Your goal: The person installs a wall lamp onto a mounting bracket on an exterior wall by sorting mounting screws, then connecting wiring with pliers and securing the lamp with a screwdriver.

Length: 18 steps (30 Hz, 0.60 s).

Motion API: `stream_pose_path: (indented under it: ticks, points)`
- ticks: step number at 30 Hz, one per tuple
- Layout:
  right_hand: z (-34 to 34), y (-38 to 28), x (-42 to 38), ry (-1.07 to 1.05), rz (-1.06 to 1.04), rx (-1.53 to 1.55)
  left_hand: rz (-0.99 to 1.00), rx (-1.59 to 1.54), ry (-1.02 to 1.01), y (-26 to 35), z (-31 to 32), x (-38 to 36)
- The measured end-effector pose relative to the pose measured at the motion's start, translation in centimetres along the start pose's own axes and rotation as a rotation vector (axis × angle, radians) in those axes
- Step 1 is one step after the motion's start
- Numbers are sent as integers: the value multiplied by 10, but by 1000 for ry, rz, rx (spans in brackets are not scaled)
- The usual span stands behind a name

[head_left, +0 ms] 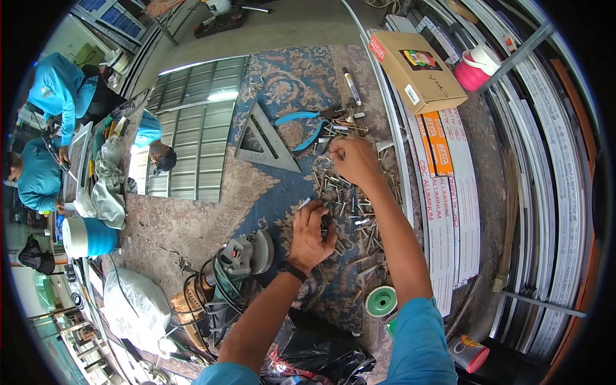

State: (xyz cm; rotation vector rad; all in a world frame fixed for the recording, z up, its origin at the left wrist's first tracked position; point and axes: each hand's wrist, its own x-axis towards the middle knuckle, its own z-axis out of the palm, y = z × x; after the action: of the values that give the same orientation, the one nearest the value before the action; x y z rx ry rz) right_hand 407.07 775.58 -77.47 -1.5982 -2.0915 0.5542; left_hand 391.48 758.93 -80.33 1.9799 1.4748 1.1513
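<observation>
A: Nearest edge first. What is seen?

B: A crumpled black plastic bag [314, 350] and a green plastic spool [381, 300] are lying at the near edge of the carpet-covered worktop [192, 221]. A grey-green angle grinder [234, 266] with a coiled black cable is laid on its side just left of the arms, probably parked within reach.

A: Left hand?

B: The left hand [312, 234] is curled, its grip pressed together on a few small silver metal pieces [305, 203]; one end is seen poking out by the thumb. They seem to be gathered there as a bundle. Exact count cannot be told.

A: Right hand?

B: The right hand [355, 160] is reached further out, palm down, fingertips dipped into the scattered pile of short metal screws and rivets [350, 205]. Whether anything is pinched cannot be told; the fingers are hidden from above.

A: Beyond that?

B: Blue-handled pliers [301, 125] and a grey triangular metal square [266, 138] are lying just past the pile. A rectangular mirror sheet [192, 128] is laid flat left of them, a tan cardboard box [417, 70] far right. Two other people in blue shirts [45, 128] are seen at far left.
</observation>
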Motion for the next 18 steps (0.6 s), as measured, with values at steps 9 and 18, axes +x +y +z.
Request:
stream_pose_path:
  ticks: [9, 18]
  points:
    - [-37, 64, 3, 477, 222, 48, 8, 58, -17, 1, 3, -2]
    - [-47, 91, 17, 286, 161, -77, 17, 56, -14, 2, 5, -2]
